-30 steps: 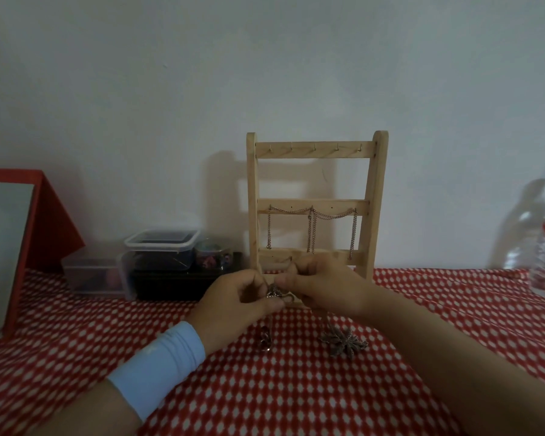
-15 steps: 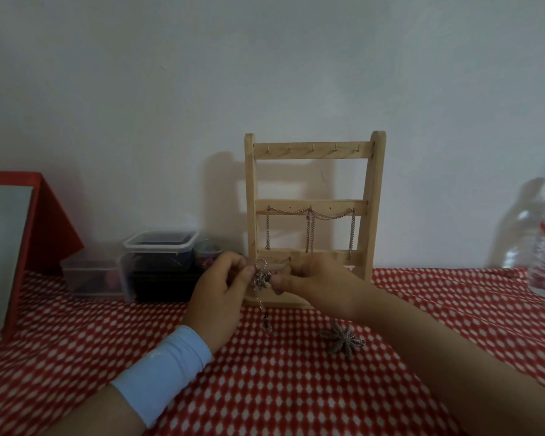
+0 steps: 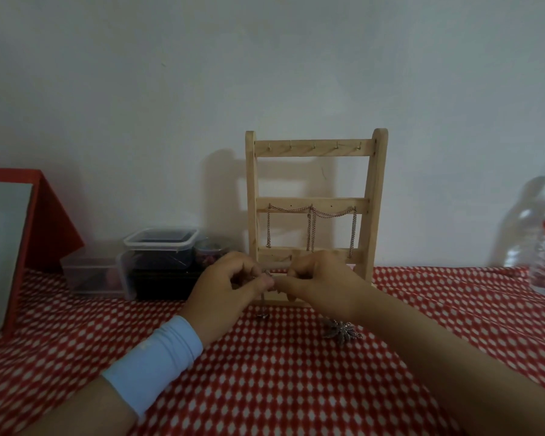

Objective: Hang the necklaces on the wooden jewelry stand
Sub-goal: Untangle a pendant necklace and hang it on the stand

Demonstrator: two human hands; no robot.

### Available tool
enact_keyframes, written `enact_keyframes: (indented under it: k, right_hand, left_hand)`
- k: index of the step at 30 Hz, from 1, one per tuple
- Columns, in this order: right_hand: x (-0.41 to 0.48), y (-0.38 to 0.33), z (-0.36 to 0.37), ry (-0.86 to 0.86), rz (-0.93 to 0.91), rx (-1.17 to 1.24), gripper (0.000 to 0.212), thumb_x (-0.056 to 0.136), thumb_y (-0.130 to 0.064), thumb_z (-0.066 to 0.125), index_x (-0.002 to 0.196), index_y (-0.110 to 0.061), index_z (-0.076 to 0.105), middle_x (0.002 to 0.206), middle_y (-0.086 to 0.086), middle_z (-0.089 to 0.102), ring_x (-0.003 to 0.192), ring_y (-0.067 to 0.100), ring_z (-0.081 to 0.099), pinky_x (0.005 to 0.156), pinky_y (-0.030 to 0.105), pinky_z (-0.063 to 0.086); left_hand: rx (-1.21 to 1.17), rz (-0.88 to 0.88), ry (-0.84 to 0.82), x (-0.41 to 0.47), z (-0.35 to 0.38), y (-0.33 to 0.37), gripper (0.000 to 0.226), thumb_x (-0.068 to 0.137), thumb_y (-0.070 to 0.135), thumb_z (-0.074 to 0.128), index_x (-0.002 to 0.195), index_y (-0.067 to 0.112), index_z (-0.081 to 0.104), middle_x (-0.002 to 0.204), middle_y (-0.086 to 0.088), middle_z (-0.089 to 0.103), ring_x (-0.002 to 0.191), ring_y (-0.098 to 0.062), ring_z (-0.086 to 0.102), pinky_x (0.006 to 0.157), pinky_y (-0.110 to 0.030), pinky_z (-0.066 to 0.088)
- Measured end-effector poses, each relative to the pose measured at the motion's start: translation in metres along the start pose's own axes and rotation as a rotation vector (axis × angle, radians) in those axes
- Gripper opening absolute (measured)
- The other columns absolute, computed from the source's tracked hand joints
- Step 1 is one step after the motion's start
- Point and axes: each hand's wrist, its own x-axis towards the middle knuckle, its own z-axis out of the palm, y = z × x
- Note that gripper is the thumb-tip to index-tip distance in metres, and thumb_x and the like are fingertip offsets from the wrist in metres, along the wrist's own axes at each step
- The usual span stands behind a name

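Pinching necklace (image 3: 263, 315), left hand (image 3: 230, 292), right hand (image 3: 323, 283), at stand (image 3: 312, 150) front edge

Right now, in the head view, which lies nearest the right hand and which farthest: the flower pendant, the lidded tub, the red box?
1. Flower pendant, on the cloth just below the right hand.
2. Lidded tub, to the left, beyond the left hand.
3. Red box, at the far left edge.

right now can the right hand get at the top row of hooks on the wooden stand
Probably yes: the top hooks are bare and nothing stands between them and the right hand. It is busy, though, pinching a necklace with the left hand.
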Motion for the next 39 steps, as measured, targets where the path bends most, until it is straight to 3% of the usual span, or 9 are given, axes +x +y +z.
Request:
enact_keyframes:
  k: [4,8,13,19,22,25,28,32,39]
  right_hand:
    - [-0.002,0.0,-0.007,-0.01,0.103,0.093,0.037,0.096,-0.038,0.066,0.07,-0.014,0.075,0.072,-0.001,0.069,0.06,-0.002,0.059,0.06,0.017,0.046]
    - [-0.002,0.006,-0.006,-0.084,0.131,-0.009,0.027,0.096,-0.037,0.068,0.08,-0.02,0.081,0.065,-0.02,0.069,0.063,-0.008,0.061,0.063,0.011,0.045]
    - [0.002,0.004,-0.006,-0.12,0.115,-0.029,0.011,0.093,-0.032,0.073,0.097,-0.026,0.081,0.092,-0.012,0.076,0.086,0.002,0.069,0.082,0.02,0.056]
    - [0.0,0.0,-0.007,-0.04,0.055,0.135,0.018,0.095,-0.025,0.07,0.109,-0.02,0.08,0.105,-0.003,0.077,0.099,0.008,0.07,0.093,0.026,0.056]
    - [-0.004,-0.009,-0.016,-0.128,0.094,0.291,0.017,0.098,-0.02,0.065,0.097,-0.01,0.079,0.064,-0.014,0.068,0.058,0.0,0.061,0.059,0.016,0.051]
    - [-0.006,-0.013,-0.025,-0.245,0.124,0.49,0.027,0.103,-0.024,0.056,0.088,-0.012,0.075,0.058,-0.005,0.041,0.051,0.011,0.031,0.05,0.025,0.025]
    - [-0.004,-0.02,-0.033,-0.299,0.139,0.621,0.037,0.107,-0.026,0.047,0.082,-0.015,0.072,0.061,-0.004,0.034,0.053,0.011,0.026,0.051,0.025,0.021]
    - [0.0,-0.039,-0.05,-0.272,0.12,0.572,0.051,0.107,-0.024,0.045,0.062,-0.03,0.068,0.059,-0.005,0.03,0.05,0.01,0.023,0.049,0.027,0.017]
    - [0.012,-0.066,-0.082,-0.066,0.028,0.369,0.009,0.098,-0.012,0.065,0.1,-0.012,0.074,0.055,-0.013,0.052,0.046,0.007,0.034,0.044,0.022,0.029]
  left_hand:
    - [0.108,0.127,-0.143,0.002,-0.007,-0.002,0.021,0.083,0.016,0.075,0.072,0.026,0.059,0.09,0.005,0.058,0.088,-0.011,0.058,0.078,-0.012,0.046]
    - [0.106,0.045,-0.265,0.001,-0.011,-0.005,0.032,0.082,0.01,0.074,0.063,0.026,0.054,0.09,0.004,0.058,0.087,-0.009,0.058,0.079,-0.011,0.045]
    - [0.116,0.006,-0.213,0.002,-0.016,-0.008,0.036,0.081,0.013,0.076,0.066,0.022,0.045,0.089,-0.002,0.063,0.083,-0.009,0.061,0.077,-0.018,0.047]
    - [-0.661,-0.311,-0.149,0.001,-0.001,0.008,0.028,0.092,-0.017,0.044,0.083,0.009,0.039,0.078,-0.015,0.064,0.065,-0.025,0.065,0.058,-0.031,0.055]
    - [-0.737,-0.345,-0.186,0.0,-0.004,0.02,0.027,0.092,-0.017,0.037,0.1,0.007,0.049,0.073,-0.014,0.059,0.056,-0.022,0.054,0.05,-0.029,0.047]
    - [-0.625,-0.416,-0.251,0.014,-0.002,0.026,0.025,0.094,-0.002,0.042,0.105,0.006,0.063,0.074,-0.014,0.058,0.054,-0.018,0.05,0.051,-0.03,0.045]
    - [-0.222,-0.27,-0.293,0.021,-0.011,0.035,0.009,0.095,0.02,0.06,0.099,0.018,0.068,0.08,0.002,0.067,0.067,-0.013,0.06,0.069,-0.023,0.053]
    - [-0.02,-0.067,-0.228,0.019,-0.032,0.053,0.012,0.096,0.023,0.058,0.099,0.032,0.066,0.073,0.022,0.067,0.069,0.007,0.061,0.062,-0.008,0.042]
    - [-0.032,0.001,-0.206,0.061,-0.056,0.087,0.011,0.094,0.015,0.061,0.097,0.021,0.07,0.079,-0.008,0.071,0.066,-0.01,0.065,0.061,-0.022,0.052]
